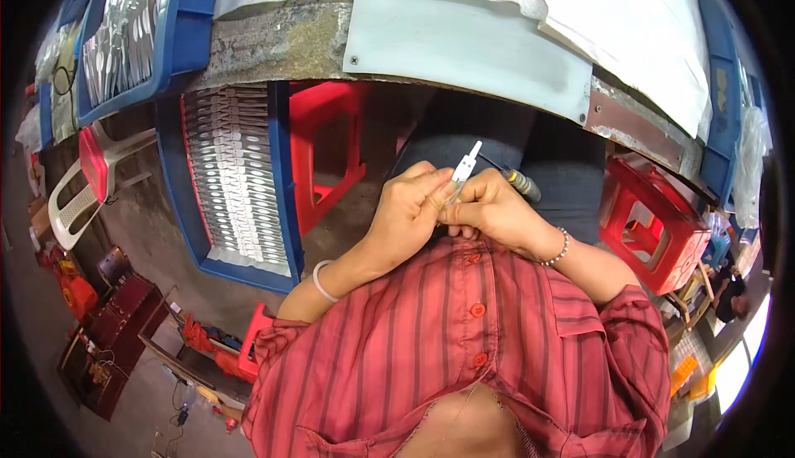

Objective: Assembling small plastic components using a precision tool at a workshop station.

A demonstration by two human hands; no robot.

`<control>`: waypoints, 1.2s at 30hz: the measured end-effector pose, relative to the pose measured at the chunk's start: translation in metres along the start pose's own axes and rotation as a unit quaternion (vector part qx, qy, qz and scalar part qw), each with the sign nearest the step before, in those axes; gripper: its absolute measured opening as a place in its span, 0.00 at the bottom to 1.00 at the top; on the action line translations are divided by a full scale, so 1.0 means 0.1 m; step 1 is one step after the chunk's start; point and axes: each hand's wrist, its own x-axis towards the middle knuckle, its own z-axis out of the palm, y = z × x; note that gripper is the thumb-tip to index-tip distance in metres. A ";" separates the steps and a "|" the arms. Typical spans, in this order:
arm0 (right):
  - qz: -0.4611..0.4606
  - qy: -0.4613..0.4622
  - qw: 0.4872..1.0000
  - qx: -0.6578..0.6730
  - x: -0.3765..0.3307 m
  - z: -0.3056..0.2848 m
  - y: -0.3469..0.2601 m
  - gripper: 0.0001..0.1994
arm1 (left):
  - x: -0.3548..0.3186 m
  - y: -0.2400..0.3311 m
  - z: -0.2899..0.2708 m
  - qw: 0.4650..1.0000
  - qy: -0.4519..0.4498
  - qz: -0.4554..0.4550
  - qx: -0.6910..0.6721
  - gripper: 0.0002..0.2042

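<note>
Both hands meet in front of my shirt, over my lap. Between them points up a small flat white piece (466, 165) with a narrow tip and small dark marks; its lower end is hidden by fingers. My left hand (411, 203) is closed, pinching this piece between thumb and fingers. Curled in from the other side, my right hand (495, 210) grips its lower part too. Just beyond the right hand, a tool with a greyish handle (523, 185) lies against my dark trousers, partly covered.
A blue crate (295, 209) of stacked shiny flat pieces stands at left below the worktable. Another blue crate (192, 40) with similar metal pieces sits above it. The worktable edge (464, 44) runs ahead of me. Red stools (327, 147) flank my legs; one red stool (658, 226) is at right.
</note>
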 end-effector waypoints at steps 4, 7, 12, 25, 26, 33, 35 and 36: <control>0.006 -0.001 1.000 -0.001 0.00 0.04 0.00 0.12 | -0.04 0.07 -0.07 1.000 -0.020 -0.021 -0.001 0.08; 0.008 -0.010 1.000 -0.006 0.00 0.07 0.00 0.12 | -0.09 0.01 -0.08 1.000 -0.021 -0.022 -0.007 0.08; 0.009 -0.018 1.000 -0.012 0.01 0.09 0.05 0.12 | -0.12 0.02 -0.10 0.999 -0.016 -0.025 -0.018 0.08; 0.018 -0.034 0.999 -0.016 0.01 0.10 0.01 0.09 | -0.19 -0.06 -0.13 1.000 -0.028 -0.014 -0.001 0.09; 0.018 -0.036 0.999 -0.019 0.01 0.10 0.01 0.09 | -0.18 -0.06 -0.13 0.999 -0.029 -0.015 -0.001 0.09; 0.067 -0.043 0.997 -0.014 0.03 0.08 -0.02 0.08 | -0.14 -0.13 -0.18 0.995 -0.070 -0.059 -0.027 0.10; 0.071 -0.062 0.995 0.037 0.08 0.04 0.02 0.07 | -0.04 -0.14 -0.23 0.935 -0.150 -0.193 -0.257 0.14; 0.072 -0.079 0.990 0.090 0.10 0.04 0.05 0.06 | 0.03 -0.17 -0.30 0.889 -0.201 -0.245 -0.330 0.18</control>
